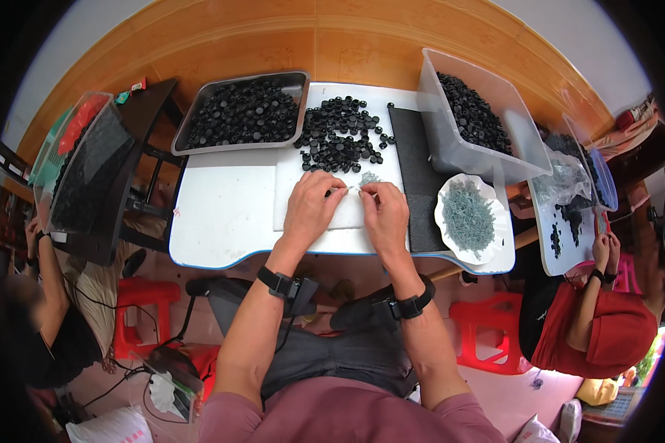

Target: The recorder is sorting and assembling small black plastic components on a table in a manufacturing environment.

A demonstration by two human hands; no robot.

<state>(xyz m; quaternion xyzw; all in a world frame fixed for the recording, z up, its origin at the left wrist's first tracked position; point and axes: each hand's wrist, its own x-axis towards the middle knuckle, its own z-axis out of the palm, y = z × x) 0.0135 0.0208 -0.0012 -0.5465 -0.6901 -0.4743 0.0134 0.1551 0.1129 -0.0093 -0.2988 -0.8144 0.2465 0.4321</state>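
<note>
Over the white board (pixel 283 207) at the table's front, my two hands meet fingertip to fingertip with a small gap between. My left hand (pixel 312 205) is closed, with a small black cap (pixel 328 193) showing between its thumb and fingers. Thumb and forefinger of my right hand (pixel 386 215) are pinched together; what they hold is too small to make out. Just beyond those fingertips lies a little heap of thin grey-green pieces (pixel 370 178). A loose pile of black round caps (pixel 340 133) spreads over the table behind my hands.
A metal tray (pixel 304 103) of black caps stands back left; a clear plastic bin (pixel 440 140) of black parts stands back right. A scalloped white dish (pixel 499 229) holds grey-green pieces beside a black mat (pixel 415 170). People work at either side, near red stools (pixel 488 325).
</note>
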